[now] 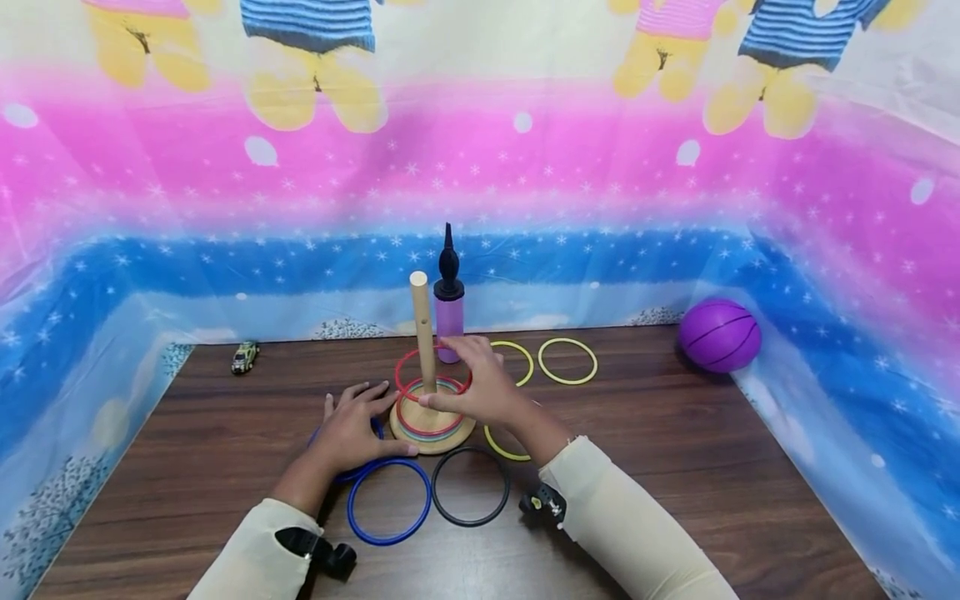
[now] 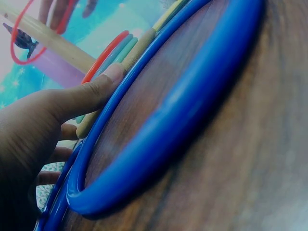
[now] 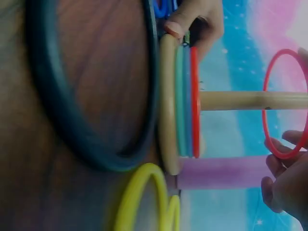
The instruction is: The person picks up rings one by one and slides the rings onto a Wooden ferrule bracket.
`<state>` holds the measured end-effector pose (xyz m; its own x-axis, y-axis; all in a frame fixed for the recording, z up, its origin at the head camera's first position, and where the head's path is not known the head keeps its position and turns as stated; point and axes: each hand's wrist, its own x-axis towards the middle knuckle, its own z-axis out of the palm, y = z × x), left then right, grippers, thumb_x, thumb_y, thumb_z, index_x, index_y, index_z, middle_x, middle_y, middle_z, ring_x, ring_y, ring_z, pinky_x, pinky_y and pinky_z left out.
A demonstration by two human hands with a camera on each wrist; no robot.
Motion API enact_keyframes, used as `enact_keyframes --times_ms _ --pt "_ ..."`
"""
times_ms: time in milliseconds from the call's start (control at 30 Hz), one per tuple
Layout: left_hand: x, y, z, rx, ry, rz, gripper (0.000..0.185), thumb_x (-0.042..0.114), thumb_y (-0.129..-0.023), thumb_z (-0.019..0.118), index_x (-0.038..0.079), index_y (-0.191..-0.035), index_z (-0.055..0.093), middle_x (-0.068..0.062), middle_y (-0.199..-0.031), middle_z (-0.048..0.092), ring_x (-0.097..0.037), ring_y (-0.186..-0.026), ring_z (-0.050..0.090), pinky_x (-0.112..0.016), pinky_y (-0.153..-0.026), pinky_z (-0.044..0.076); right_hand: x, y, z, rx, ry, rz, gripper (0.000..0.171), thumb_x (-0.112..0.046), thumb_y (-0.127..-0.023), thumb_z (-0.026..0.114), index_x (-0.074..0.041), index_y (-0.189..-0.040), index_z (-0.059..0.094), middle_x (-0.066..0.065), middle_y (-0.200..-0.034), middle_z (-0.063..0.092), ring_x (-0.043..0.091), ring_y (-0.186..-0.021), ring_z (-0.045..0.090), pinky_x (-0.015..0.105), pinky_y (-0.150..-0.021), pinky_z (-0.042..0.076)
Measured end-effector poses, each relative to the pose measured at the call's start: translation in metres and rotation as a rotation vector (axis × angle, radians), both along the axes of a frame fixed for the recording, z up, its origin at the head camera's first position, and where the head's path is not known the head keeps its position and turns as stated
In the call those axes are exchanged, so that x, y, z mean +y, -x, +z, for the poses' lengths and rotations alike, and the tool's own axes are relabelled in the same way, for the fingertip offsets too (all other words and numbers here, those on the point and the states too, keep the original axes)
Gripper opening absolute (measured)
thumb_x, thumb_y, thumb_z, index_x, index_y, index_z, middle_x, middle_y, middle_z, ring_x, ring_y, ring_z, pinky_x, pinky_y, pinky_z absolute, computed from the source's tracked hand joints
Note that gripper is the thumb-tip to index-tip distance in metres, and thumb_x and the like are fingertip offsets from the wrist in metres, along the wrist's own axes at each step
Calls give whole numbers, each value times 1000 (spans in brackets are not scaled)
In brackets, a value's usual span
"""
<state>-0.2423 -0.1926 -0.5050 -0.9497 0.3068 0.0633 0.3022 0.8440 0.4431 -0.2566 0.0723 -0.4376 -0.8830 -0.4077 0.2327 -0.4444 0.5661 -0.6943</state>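
Observation:
A wooden peg stand (image 1: pixel 422 325) has a round base with a red ring (image 3: pixel 195 103), a blue-grey ring (image 3: pixel 187 103) and a teal ring (image 3: pixel 180 103) stacked around the peg. My left hand (image 1: pixel 352 433) grips the left side of that base, thumb (image 2: pixel 98 86) at its near edge and fingers round the far side. My right hand (image 1: pixel 483 387) pinches another red ring (image 3: pixel 266 77) at its right side. The peg passes through this ring, which is raised above the stack. Blue rings (image 1: pixel 390 542) lie beside and under my left hand.
In front of the stand lies a black ring (image 1: pixel 471 524). Several yellow rings (image 1: pixel 567 382) are to the right, one partly under my right forearm. A purple pump (image 1: pixel 450 321) stands behind the peg. A toy car (image 1: pixel 244 357) and a purple ball (image 1: pixel 720 336) sit near the back edge.

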Motion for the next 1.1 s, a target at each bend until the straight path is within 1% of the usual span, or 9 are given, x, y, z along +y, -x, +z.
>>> enact_keyframes --times_ms 67,167,267,367,633,767,833,967,1100 --pt "0 1 0 9 3 2 108 74 -76 89 13 -160 59 -21 -172 45 -54 -160 32 -93 -120 9 -1 0 -5 -13 -25 4 96 -50 -87 90 -15 -166 49 11 -170 47 34 -160 36 77 -129 18" --pt "0 1 0 15 0 5 106 72 -76 90 13 -159 60 -21 -172 45 -54 -160 33 -93 -120 9 -2 1 -11 -13 -54 18 96 -51 -86 90 -14 -165 50 12 -168 49 34 -159 38 74 -128 22" --pt "0 2 0 12 -2 8 104 71 -77 90 14 -159 60 -20 -172 45 -54 -160 32 -92 -121 8 -3 1 -15 -12 -78 39 94 -51 -87 90 -14 -164 51 12 -168 49 34 -159 38 70 -126 28" --pt "0 1 0 5 3 9 103 71 -78 90 15 -159 59 -20 -172 45 -54 -160 32 -92 -121 9 -3 1 -19 -10 -99 52 93 -51 -88 89 -15 -165 51 12 -168 49 35 -159 37 68 -125 30" --pt "-1 1 -3 14 12 6 104 72 -78 89 15 -160 59 -21 -172 45 -55 -160 33 -93 -120 9 0 5 -29 -6 -94 72 96 -50 -87 90 -14 -166 49 13 -170 46 34 -161 35 71 -128 26" --pt "-1 1 -3 17 8 2 104 71 -78 90 15 -160 58 -21 -172 46 -55 -159 34 -93 -120 10 1 7 -35 -1 -85 84 97 -49 -87 91 -13 -166 49 14 -170 45 35 -160 35 73 -128 25" --pt "-1 1 -3 16 5 2 105 71 -78 90 15 -161 58 -21 -172 46 -55 -159 34 -93 -120 10 1 9 -38 6 -87 91 96 -49 -88 91 -13 -166 49 13 -169 47 35 -160 36 72 -127 26" --pt "-1 1 -3 18 5 6 105 70 -78 90 16 -161 58 -22 -171 46 -56 -159 34 -93 -120 9 0 11 -42 22 -94 112 94 -47 -88 91 -13 -165 49 12 -169 49 35 -160 35 67 -123 30" --pt "-1 1 -3 22 11 7 105 70 -78 90 15 -160 58 -22 -171 46 -56 -159 34 -93 -120 10 -1 12 -47 32 -100 116 92 -45 -88 91 -13 -165 50 12 -169 48 35 -160 35 64 -121 30"
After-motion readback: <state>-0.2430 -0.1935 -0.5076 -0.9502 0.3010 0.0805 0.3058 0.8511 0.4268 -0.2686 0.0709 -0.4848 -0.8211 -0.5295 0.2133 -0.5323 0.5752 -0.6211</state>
